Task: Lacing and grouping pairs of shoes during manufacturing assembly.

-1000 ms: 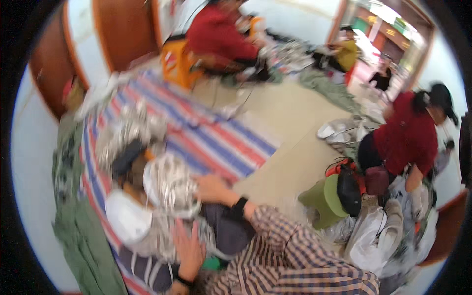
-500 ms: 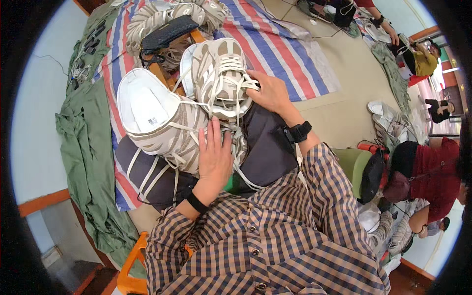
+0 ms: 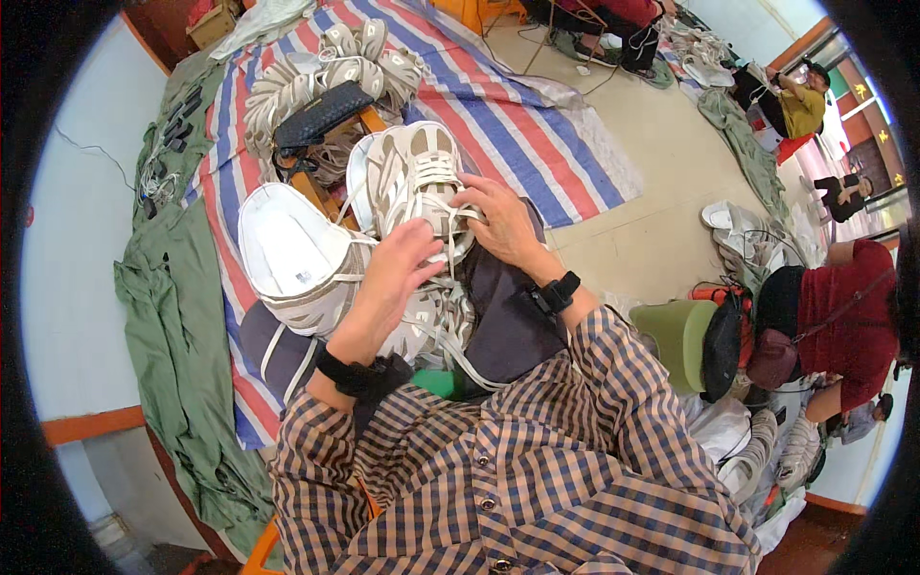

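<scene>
A beige and white sneaker [image 3: 387,182] rests toe-away in front of me, its pale laces loose over the tongue. On its right side my right hand [image 3: 506,222] has thumb and fingers curled together on a shoelace [image 3: 458,213]. My left hand [image 3: 395,268] hovers just below the shoe's near end, fingers apart, nothing visible in them. To its left, a second sneaker [image 3: 321,311] lies with its white insole [image 3: 290,244] turned up. More beige sneakers and hanging laces are bunched over my dark-trousered lap, partly covered by my left arm.
Ahead, a black quilted pouch [image 3: 324,113] lies on an orange stool [image 3: 309,190], with piled sneakers [image 3: 278,101] behind on a striped sheet [image 3: 537,134]. Green cloth [image 3: 177,316] runs along the left wall. At right are an olive bin [image 3: 671,340] and a person in red [image 3: 834,316].
My left hand has lifted off the left sneaker and moved up toward the laces. My right hand has shifted left and inward, its fingers now on the lace. The view has tilted slightly.
</scene>
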A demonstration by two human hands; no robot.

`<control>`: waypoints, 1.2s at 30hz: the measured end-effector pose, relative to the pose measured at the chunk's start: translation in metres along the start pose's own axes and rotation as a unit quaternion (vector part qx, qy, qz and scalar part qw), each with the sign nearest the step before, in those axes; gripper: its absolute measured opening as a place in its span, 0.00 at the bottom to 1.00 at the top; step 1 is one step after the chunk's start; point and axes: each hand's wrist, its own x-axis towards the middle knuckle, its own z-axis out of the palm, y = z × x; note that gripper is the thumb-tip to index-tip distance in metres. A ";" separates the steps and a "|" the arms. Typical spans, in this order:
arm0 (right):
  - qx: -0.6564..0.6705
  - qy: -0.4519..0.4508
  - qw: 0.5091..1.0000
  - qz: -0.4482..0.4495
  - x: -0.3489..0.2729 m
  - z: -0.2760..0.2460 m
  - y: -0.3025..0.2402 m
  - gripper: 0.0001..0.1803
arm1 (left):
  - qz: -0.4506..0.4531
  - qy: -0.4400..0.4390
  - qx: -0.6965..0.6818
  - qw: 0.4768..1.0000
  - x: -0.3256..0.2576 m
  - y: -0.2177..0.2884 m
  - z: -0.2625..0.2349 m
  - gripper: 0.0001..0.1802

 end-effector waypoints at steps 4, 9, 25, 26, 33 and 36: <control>-0.008 0.051 0.999 0.008 0.000 -0.017 -0.004 0.14 | -0.027 -0.027 -0.315 0.948 0.001 -0.019 0.015 0.29; 0.063 0.026 0.997 0.029 -0.003 0.024 -0.017 0.13 | -0.061 0.066 -0.533 0.841 -0.015 -0.023 -0.024 0.39; 0.049 0.096 0.994 0.011 -0.006 0.011 -0.008 0.09 | -0.033 -0.067 -0.498 0.864 0.083 -0.052 0.020 0.21; 0.058 0.049 0.994 0.073 -0.010 0.005 -0.004 0.13 | -0.070 -0.045 -0.542 0.836 0.085 -0.055 0.030 0.21; -0.023 0.022 0.999 0.008 -0.019 0.005 -0.031 0.28 | 0.024 -0.057 -0.527 0.848 0.045 -0.058 0.033 0.24; -0.040 0.043 0.998 0.014 -0.022 0.008 -0.034 0.30 | 0.028 -0.048 -0.529 0.847 0.040 -0.056 0.035 0.24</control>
